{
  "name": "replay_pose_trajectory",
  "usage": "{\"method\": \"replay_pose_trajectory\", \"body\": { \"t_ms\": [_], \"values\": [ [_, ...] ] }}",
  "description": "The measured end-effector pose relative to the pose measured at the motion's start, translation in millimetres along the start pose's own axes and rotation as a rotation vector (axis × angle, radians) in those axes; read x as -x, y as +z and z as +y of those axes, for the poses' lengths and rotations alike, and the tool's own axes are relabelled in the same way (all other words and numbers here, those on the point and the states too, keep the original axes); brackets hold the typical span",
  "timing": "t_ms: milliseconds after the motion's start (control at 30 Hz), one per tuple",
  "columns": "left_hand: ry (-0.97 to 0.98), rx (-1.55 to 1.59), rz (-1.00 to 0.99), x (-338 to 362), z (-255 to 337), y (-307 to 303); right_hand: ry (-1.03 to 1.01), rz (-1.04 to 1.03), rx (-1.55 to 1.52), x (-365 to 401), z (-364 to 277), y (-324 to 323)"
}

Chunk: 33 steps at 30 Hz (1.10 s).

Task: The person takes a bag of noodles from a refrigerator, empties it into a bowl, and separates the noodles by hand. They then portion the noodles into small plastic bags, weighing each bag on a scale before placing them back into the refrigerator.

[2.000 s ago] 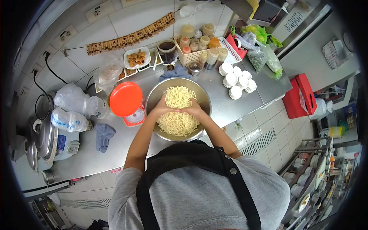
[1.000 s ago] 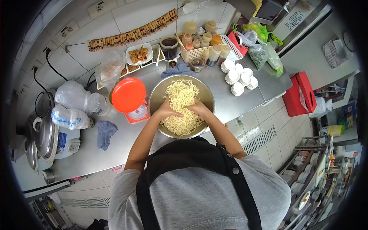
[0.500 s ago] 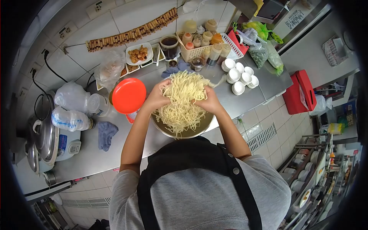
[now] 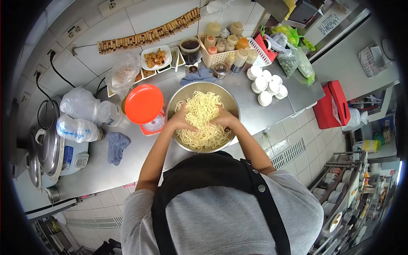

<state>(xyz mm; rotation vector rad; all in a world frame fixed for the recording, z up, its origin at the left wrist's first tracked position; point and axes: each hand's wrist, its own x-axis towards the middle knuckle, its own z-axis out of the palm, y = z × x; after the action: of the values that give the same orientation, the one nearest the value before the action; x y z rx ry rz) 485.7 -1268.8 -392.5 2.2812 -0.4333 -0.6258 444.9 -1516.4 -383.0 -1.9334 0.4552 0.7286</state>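
Observation:
A large heap of pale yellow noodles sits in a wide metal bowl on the counter. From the left side, my left hand reaches into the noodles, its fingers curled around part of the heap. Opposite it, my right hand grips the heap from the right, with several fingertips buried among the strands. Both hands are inside the bowl's rim. Just left of the bowl stands a kitchen scale with a round orange-red pan.
Behind the bowl lies a blue-grey cloth, near a basket of sauce bottles and a container of dark liquid. Stacked white cups stand to the right. Another cloth and rice cookers are at left.
Both hands have come down with the noodles, from raised above the bowl to inside it. The bowl's far rim and the scale's dial now show.

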Motion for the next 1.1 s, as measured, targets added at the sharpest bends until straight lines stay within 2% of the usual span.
{"method": "replay_pose_trajectory", "body": {
  "t_ms": [67,133,200,233,300,333,400,467,533,567,600,633,667,700,733,800,833,867,933,967,1033,1100],
  "values": [
    [0.202,0.215,0.022,-19,-17,27,-0.271,-0.015,-0.126,-5,1,13],
    [0.188,0.316,-0.001,-15,6,16,-0.253,-0.042,-0.169,13,-19,13],
    [0.284,0.617,0.002,-17,19,11,-0.302,0.033,-0.121,22,-32,10],
    [0.331,0.597,0.071,-13,23,9,-0.302,0.033,-0.121,29,-36,8],
    [0.288,0.668,0.038,0,41,-12,-0.501,0.171,-0.092,49,-50,1],
    [0.242,0.74,0.0,7,49,-22,-0.501,0.168,-0.093,53,-53,-3],
    [0.303,0.73,0.017,19,66,-42,-0.617,0.161,0.055,58,-54,-10],
    [0.387,0.438,0.076,22,73,-53,-0.653,0.227,0.165,62,-49,-19],
    [0.421,0.317,0.112,20,66,-54,-0.649,0.044,0.536,60,-51,-35],
    [0.284,0.324,0.054,22,64,-52,-0.533,-0.116,0.585,62,-58,-43],
    [0.147,0.329,-0.007,23,60,-49,-0.534,-0.117,0.585,48,-60,-46],
    [0.249,0.172,0.054,16,42,-37,-0.313,-0.234,0.644,28,-60,-48],
    [0.252,0.172,0.054,22,46,-35,-0.089,-0.347,0.698,22,-65,-47],
    [0.258,0.135,0.116,28,50,-30,-0.204,-0.048,0.648,25,-59,-39],
    [0.262,0.097,0.176,32,54,-27,-0.202,-0.046,0.646,23,-57,-30],
    [0.246,0.148,0.174,38,70,-30,-0.986,0.321,0.589,9,-46,-9],
    [0.288,0.128,0.244,35,71,-31,-1.065,0.234,0.471,-2,-43,5],
    [0.33,0.105,0.32,33,71,-34,-1.074,0.227,0.471,-3,-44,9],
    [0.373,0.024,0.356,27,65,-37,-0.929,0.075,0.632,-4,-48,23],
    [0.415,-0.056,0.381,29,62,-40,-1.047,0.114,0.533,-7,-45,24],
    [0.36,-0.099,0.437,43,68,-51,-0.838,0.021,0.445,21,-73,9],
    [0.297,-0.139,0.488,59,79,-62,-0.899,0.125,0.405,43,-89,-9]
  ]
}}
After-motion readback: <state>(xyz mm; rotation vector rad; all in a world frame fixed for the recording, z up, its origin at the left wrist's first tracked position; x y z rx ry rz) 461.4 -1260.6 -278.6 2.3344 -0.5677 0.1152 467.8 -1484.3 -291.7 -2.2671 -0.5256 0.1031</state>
